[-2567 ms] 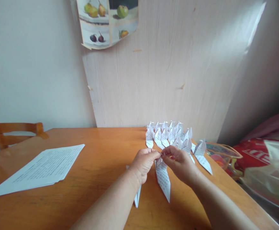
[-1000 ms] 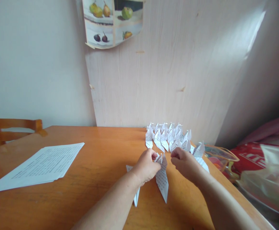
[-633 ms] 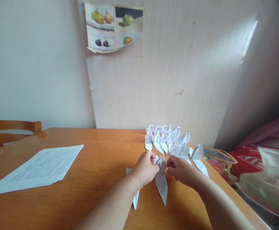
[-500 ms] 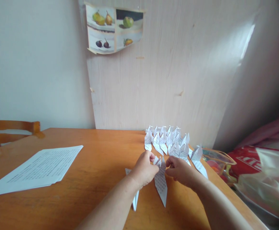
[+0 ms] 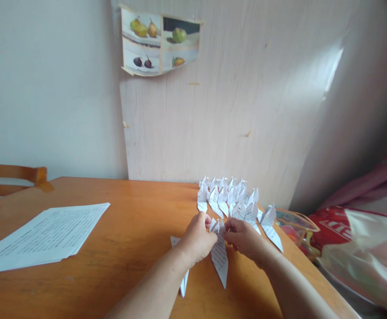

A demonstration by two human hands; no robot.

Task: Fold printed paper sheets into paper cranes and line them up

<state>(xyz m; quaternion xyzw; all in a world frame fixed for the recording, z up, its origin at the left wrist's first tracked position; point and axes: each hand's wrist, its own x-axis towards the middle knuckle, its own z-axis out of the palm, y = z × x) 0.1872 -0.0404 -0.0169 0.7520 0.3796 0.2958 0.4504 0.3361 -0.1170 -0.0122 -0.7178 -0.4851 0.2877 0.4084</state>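
Head view: we have our left hand (image 5: 198,237) closed on the left side of a white origami figure (image 5: 219,261), its upright flap between thumb and fingers. Our right hand (image 5: 243,235) is at the opposite flap, fingers curled and thumb near the forefinger; we cannot tell whether the tips are clamped on the paper. Small print runs over the figure, too small for us to read, and its long pointed end lies toward us on the orange-brown wooden table (image 5: 123,266).

Partly under our left wrist lies a narrow folded paper (image 5: 184,283). Beyond our hands stand crowded rows of similar origami figures (image 5: 223,197), and to their right a separate origami figure (image 5: 272,232) sits near the table's edge. Over on the left we see a stack of printed sheets (image 5: 47,237), its lines of text illegible from here.

Past the right edge are a clear container with an orange rim (image 5: 296,221), a red bag (image 5: 333,228) with white lettering we cannot make out, and a translucent plastic bag (image 5: 362,266). A wooden chair (image 5: 10,170) stands at the left, and a sheet of four fruit paintings (image 5: 160,40) hangs on the pale wall panel (image 5: 186,137).
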